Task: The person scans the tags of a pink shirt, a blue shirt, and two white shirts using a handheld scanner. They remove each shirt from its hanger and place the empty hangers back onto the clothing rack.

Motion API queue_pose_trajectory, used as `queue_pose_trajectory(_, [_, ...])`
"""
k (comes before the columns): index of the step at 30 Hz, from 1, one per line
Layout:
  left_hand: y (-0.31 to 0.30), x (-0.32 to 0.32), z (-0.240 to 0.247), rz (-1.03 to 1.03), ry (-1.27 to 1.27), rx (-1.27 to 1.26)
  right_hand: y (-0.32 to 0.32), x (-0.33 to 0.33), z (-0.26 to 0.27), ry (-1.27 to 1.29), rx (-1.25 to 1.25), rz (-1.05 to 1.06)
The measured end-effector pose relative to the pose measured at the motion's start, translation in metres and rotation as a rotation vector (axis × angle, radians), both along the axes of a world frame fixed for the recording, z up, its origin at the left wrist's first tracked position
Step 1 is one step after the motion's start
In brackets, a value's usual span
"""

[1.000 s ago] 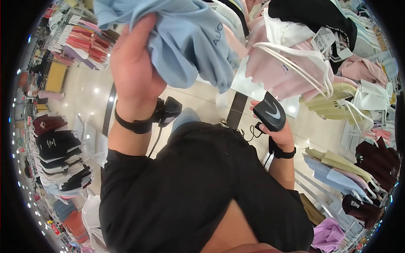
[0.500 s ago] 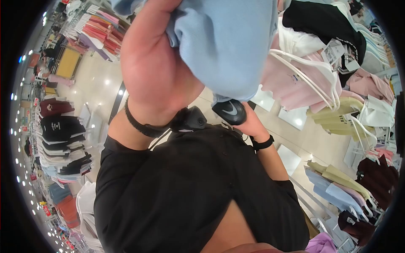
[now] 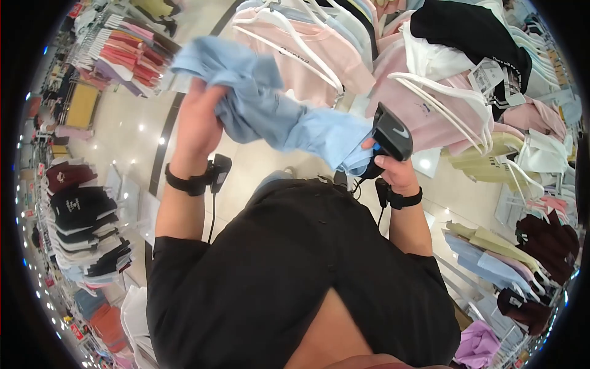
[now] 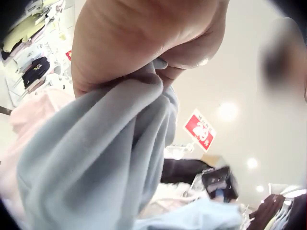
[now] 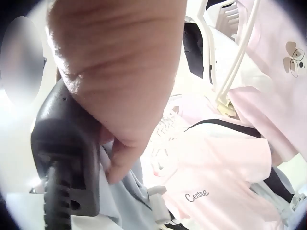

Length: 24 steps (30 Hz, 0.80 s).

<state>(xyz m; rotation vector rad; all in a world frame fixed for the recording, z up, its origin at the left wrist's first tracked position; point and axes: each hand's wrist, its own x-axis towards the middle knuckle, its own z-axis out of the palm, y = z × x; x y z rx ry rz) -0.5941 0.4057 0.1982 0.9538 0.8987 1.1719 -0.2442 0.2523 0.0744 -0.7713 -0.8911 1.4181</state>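
A light blue garment [image 3: 255, 111] stretches between the two hands in the head view, bunched and partly blurred. My left hand [image 3: 200, 126] grips its far-left part; in the left wrist view the cloth [image 4: 96, 158] hangs in folds from the hand [image 4: 144, 38]. The right hand [image 3: 398, 173] is curled round a black handheld device [image 3: 392, 136] with a pale curved mark, and the garment's other end lies against it. Seen from the right wrist, the device [image 5: 67, 129] has a ribbed cable [image 5: 57, 201], and blue cloth [image 5: 127, 196] shows below the fingers [image 5: 122, 160].
Pink shirts [image 3: 310, 58] on white hangers hang ahead, with a black garment [image 3: 467, 37] to their right. Racks of dark shirts [image 3: 80, 206] stand at left, more clothes [image 3: 491, 252] at right. A red price sign [image 4: 200, 130] shows in the left wrist view.
The left hand has moved away from the camera and the garment has swung lower, now spanning to the right hand. My right hand and the device have moved rightward and upward in view since half a second ago.
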Motion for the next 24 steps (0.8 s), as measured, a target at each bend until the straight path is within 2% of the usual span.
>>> queue_pose_trajectory(2, [0.008,-0.010,-0.046,-0.083,0.174,0.094,0.006,-0.002,0.002,0.042,-0.036,-0.003])
queue_pose_trajectory(3, [0.004,-0.010,-0.056,-0.160,0.229,0.029,0.010,-0.005,0.006,0.072,-0.036,0.013])
queue_pose_trajectory(6, [-0.006,-0.012,-0.088,-0.417,0.461,0.034,0.023,-0.023,0.022,0.142,-0.049,0.036])
queue_pose_trajectory(8, [-0.017,-0.004,-0.086,-0.546,0.359,0.172,0.033,-0.035,0.028,0.141,-0.071,0.020])
queue_pose_trajectory(10, [-0.018,0.001,-0.087,-0.680,0.419,0.394,0.040,-0.054,0.037,0.112,-0.071,0.034])
queue_pose_trajectory(12, [-0.012,0.001,-0.090,-0.811,0.648,0.714,0.047,-0.075,0.055,0.070,-0.102,0.045])
queue_pose_trajectory(15, [-0.016,0.008,-0.076,-0.746,0.592,0.677,0.055,-0.098,0.072,-0.006,-0.130,0.088])
queue_pose_trajectory(18, [0.003,0.006,-0.097,-0.828,0.447,0.332,0.058,-0.115,0.085,-0.185,-0.099,0.039])
queue_pose_trajectory(20, [0.009,-0.002,-0.101,-0.771,0.277,0.035,0.057,-0.119,0.086,-0.397,-0.068,-0.055])
queue_pose_trajectory(22, [0.020,-0.009,-0.116,-0.714,0.087,-0.231,0.040,-0.118,0.083,-0.510,-0.192,-0.149])
queue_pose_trajectory(24, [0.033,-0.015,-0.114,-0.609,0.012,-0.336,0.032,-0.125,0.082,-0.738,-0.099,-0.145])
